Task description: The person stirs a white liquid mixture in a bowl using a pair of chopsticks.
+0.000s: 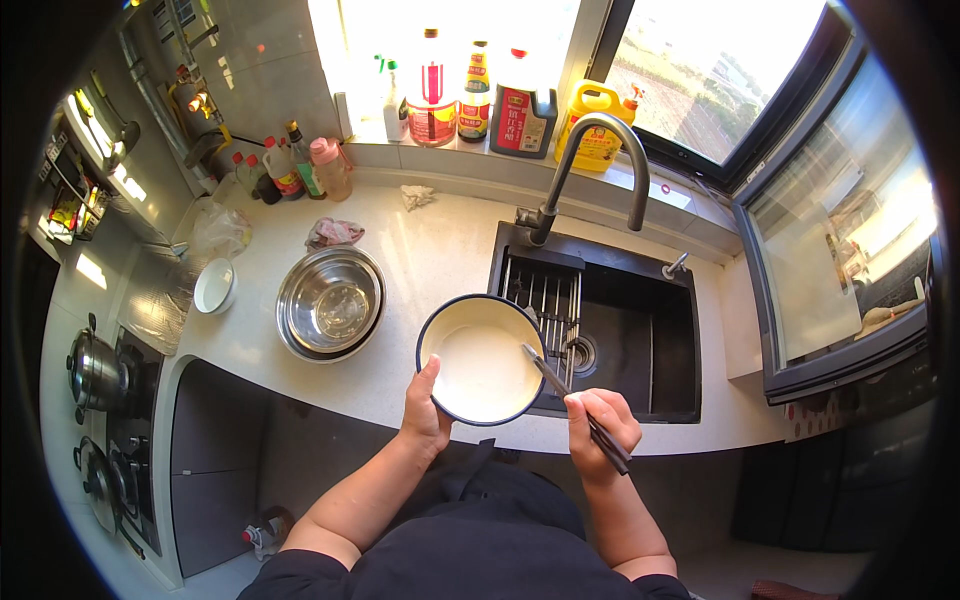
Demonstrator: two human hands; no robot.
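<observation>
A white enamel-look bowl with a dark blue rim holds a smooth, creamy-white content and is held over the counter's front edge, beside the sink. My left hand grips its left side, the thumb on the rim. In my right hand is a pair of dark chopsticks, closed together and slanting down to the left. Their pale tips are over the bowl's right inner side; whether they touch the content I cannot tell. The fingers under the bowl are hidden.
A black sink with a wire drying rack and a grey faucet lies right. Nested steel bowls, a small white bowl and a pink cloth stand left. Bottles line the windowsill; pots stand on the stove.
</observation>
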